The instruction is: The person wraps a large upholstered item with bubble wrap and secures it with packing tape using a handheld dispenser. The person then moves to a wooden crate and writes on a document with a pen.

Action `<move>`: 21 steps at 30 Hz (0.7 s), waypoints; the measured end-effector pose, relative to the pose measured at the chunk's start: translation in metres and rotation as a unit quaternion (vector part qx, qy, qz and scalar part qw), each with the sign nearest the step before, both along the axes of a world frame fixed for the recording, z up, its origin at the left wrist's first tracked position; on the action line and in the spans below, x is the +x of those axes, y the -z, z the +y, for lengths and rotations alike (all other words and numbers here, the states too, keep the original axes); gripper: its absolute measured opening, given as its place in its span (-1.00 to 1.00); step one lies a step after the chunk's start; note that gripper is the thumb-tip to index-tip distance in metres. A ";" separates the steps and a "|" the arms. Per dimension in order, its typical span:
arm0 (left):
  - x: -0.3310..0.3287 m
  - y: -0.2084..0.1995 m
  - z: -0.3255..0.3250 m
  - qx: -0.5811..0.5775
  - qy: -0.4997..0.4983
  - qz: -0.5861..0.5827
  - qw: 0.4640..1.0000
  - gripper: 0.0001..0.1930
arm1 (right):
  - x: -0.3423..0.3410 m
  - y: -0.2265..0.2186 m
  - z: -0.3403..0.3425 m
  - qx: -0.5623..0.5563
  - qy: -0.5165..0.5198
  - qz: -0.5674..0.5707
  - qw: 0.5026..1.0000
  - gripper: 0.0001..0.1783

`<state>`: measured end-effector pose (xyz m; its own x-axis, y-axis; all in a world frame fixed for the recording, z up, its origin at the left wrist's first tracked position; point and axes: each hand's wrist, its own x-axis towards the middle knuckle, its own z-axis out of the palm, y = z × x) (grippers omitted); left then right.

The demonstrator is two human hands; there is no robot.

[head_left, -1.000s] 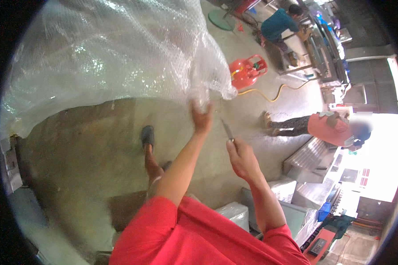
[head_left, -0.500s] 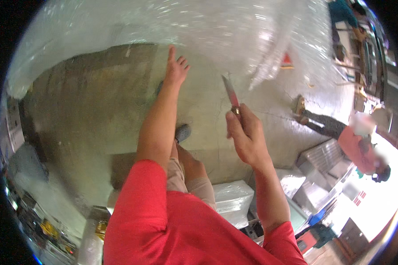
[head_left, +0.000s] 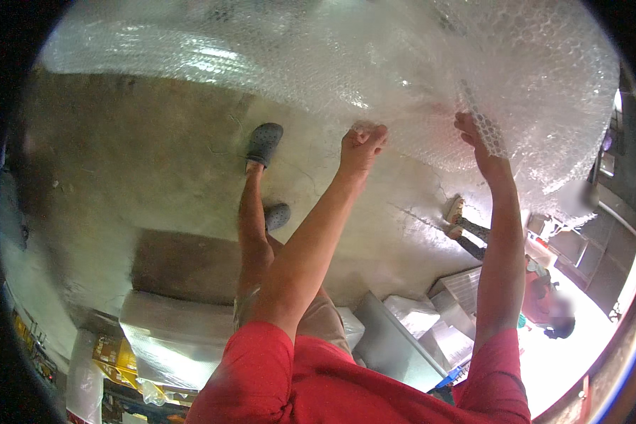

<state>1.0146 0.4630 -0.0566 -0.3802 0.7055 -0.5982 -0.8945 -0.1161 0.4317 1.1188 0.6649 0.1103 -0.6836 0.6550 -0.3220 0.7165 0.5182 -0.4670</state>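
Observation:
A wide sheet of clear bubble wrap (head_left: pixel 261 49) stretches across the top of the view. My left hand (head_left: pixel 362 150) is closed on its lower edge, fingers curled in. Farther right, my right hand (head_left: pixel 482 145) is raised at the sheet, with a strip of the wrap lying over part of it. Its fingers are bent; a faint reddish smear beside them shows through the film, where the knife from the earlier frame appears to be. The blade itself cannot be made out.
My feet in dark clogs (head_left: pixel 265 143) stand on the concrete floor. Another person (head_left: pixel 540 290) is at the right. Behind me are a plastic-wrapped block (head_left: pixel 169 339), a yellow box (head_left: pixel 116 359) and grey metal-looking cases (head_left: pixel 396 346).
My left hand moved right and closed on the bubble wrap edge. My right hand rose and went right, behind part of the wrap, hiding the knife. The sheet spread lower at the right.

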 end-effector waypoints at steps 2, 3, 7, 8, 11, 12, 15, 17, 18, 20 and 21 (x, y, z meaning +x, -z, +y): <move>-0.010 -0.008 0.007 -0.012 -0.070 -0.085 0.994 -0.61 | 0.007 -0.017 -0.016 0.110 -0.009 -0.088 0.990 -0.47; -0.016 -0.010 0.012 -0.032 -0.089 -0.156 0.983 -0.59 | 0.006 -0.025 -0.025 0.107 0.043 -0.117 0.986 -0.47; -0.021 -0.012 0.018 0.034 -0.030 0.100 0.994 -0.74 | -0.007 -0.044 -0.054 0.081 0.105 -0.165 0.977 -0.46; -0.017 -0.012 0.015 0.056 -0.074 0.093 0.991 -0.75 | -0.011 -0.047 -0.060 0.074 0.123 -0.203 0.969 -0.46; -0.002 -0.013 0.001 -0.056 -0.073 0.104 0.990 -0.69 | -0.025 -0.053 -0.084 0.061 0.118 -0.195 0.972 -0.50; 0.002 -0.014 -0.002 -0.052 -0.084 0.159 0.982 -0.71 | -0.033 -0.054 -0.091 0.039 0.118 -0.113 0.986 -0.52; 0.008 -0.015 -0.009 -0.089 -0.020 0.215 0.972 -0.71 | -0.066 -0.051 -0.099 0.015 0.234 -0.105 0.966 -0.55; 0.007 -0.018 -0.013 -0.092 -0.009 0.239 0.967 -0.68 | -0.087 -0.046 -0.088 0.004 0.275 -0.156 0.949 -0.54; 0.006 -0.021 -0.016 -0.095 -0.001 0.256 0.962 -0.68 | -0.096 -0.036 -0.077 0.041 0.274 -0.185 0.943 -0.56; 0.006 -0.029 -0.024 -0.090 0.018 0.235 0.968 -0.70 | -0.105 -0.011 -0.049 0.083 0.193 -0.195 0.958 -0.59; 0.006 -0.035 -0.027 -0.055 0.012 0.231 0.971 -0.68 | -0.102 -0.002 -0.035 0.133 0.075 -0.314 0.937 -0.62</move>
<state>1.0209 0.4364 -0.0213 -0.6099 0.6591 -0.4401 -0.6048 -0.0283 0.7959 1.0171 0.6304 0.1127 -0.3073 0.8430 -0.4415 0.8810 0.4274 0.2028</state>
